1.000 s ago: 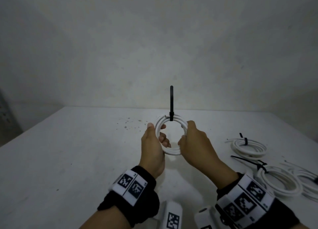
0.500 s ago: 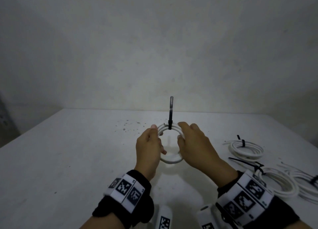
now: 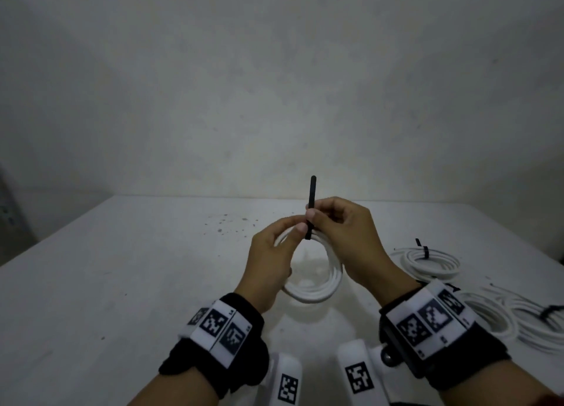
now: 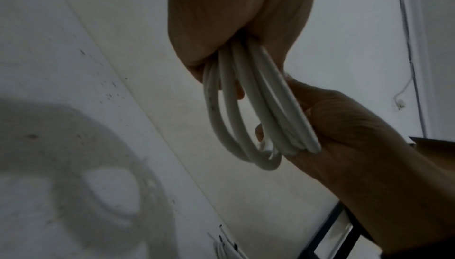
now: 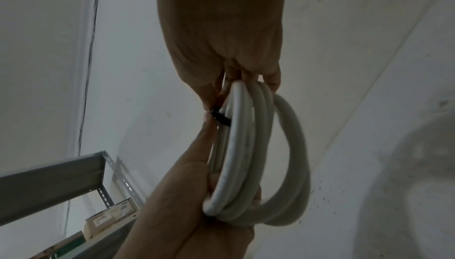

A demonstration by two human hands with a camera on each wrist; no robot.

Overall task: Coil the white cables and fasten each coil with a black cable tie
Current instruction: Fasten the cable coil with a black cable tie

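Note:
A white cable coil (image 3: pixel 317 292) hangs upright above the table between my hands. A black cable tie (image 3: pixel 312 191) wraps its top, with the tail pointing straight up. My left hand (image 3: pixel 293 227) grips the coil's upper left, thumb and forefinger right beside the tie. My right hand (image 3: pixel 317 214) pinches the tie's tail just above the coil. In the left wrist view the coil (image 4: pixel 246 117) runs from my left hand (image 4: pixel 234 20) to my right hand (image 4: pixel 344 127). The right wrist view shows the tie (image 5: pixel 221 119) at the coil (image 5: pixel 246 146).
The white table (image 3: pixel 122 283) stands against a plain wall. At its right lie tied coils: one further back (image 3: pixel 427 262), one nearer (image 3: pixel 488 317) and one at the edge (image 3: pixel 537 320). A grey metal shelf (image 5: pixel 49 181) stands off to the left.
My right hand left the coil's right side and rose to pinch the tie's tail. My left fingers slid up to the tie. The coil sank a little.

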